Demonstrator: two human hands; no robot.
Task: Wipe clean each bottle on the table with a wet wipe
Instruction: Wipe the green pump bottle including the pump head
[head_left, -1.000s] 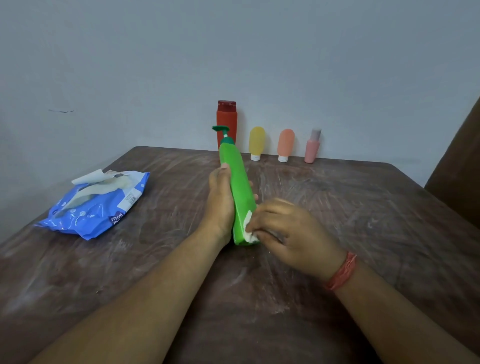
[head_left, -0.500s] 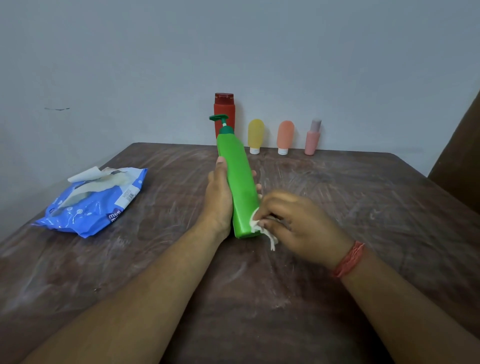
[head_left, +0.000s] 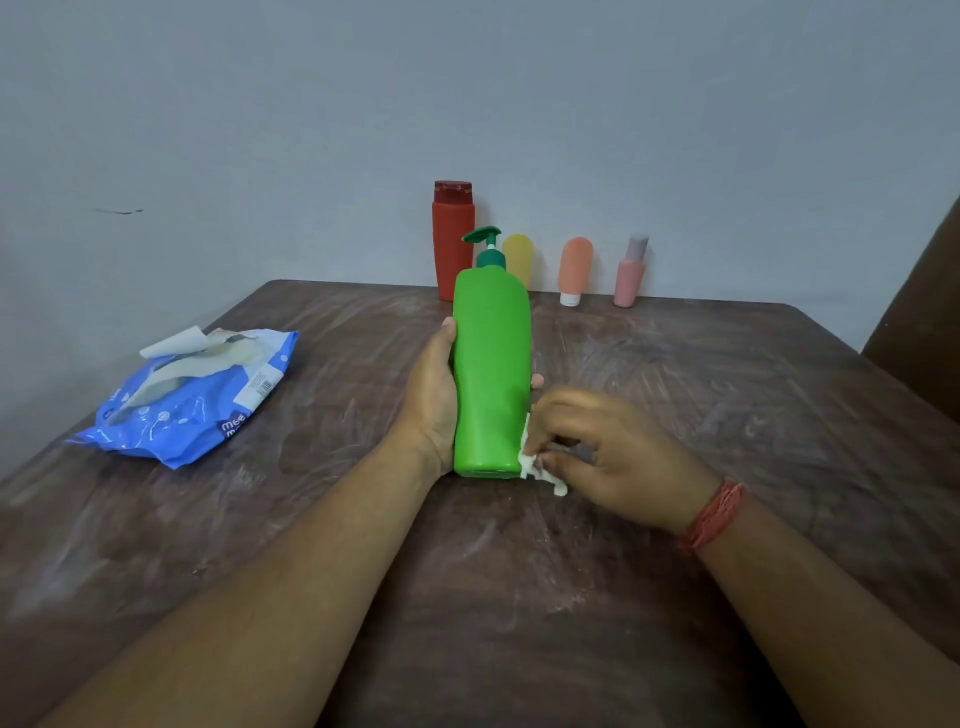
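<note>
Far left on the table (head_left: 675, 364) you've got one blue pack of wet wipes (head_left: 192, 400), lying flat with its flap peeled open and a wipe sticking out of the top.

Moving in, your left hand (head_left: 431, 410) is wrapped around the green pump bottle (head_left: 491, 374). The thumb runs up the bottle's left side and one fingertip pokes out past its right edge, so the fingers are curled round the back of it. The bottle's base sits on or just off the table right by your wrist (can't quite tell which), with the pump head pointing away from you toward the wall.

Right of that, your right hand (head_left: 618, 457) has its fingers bunched together, pinching a crumpled white wet wipe (head_left: 535, 462). The wipe is pressed against the bottle's lower right edge, near the base, with a scrap hanging down to the table. There's a red thread band (head_left: 711, 514) on that wrist.

Along the back by the wall, left to right: one red bottle (head_left: 453, 244), one yellow tube (head_left: 519, 257) partly hidden behind the green pump, one orange tube (head_left: 575, 270), one pink bottle (head_left: 631, 275). So that's five bottles total counting the green one, one wipe in hand, one pack.
</note>
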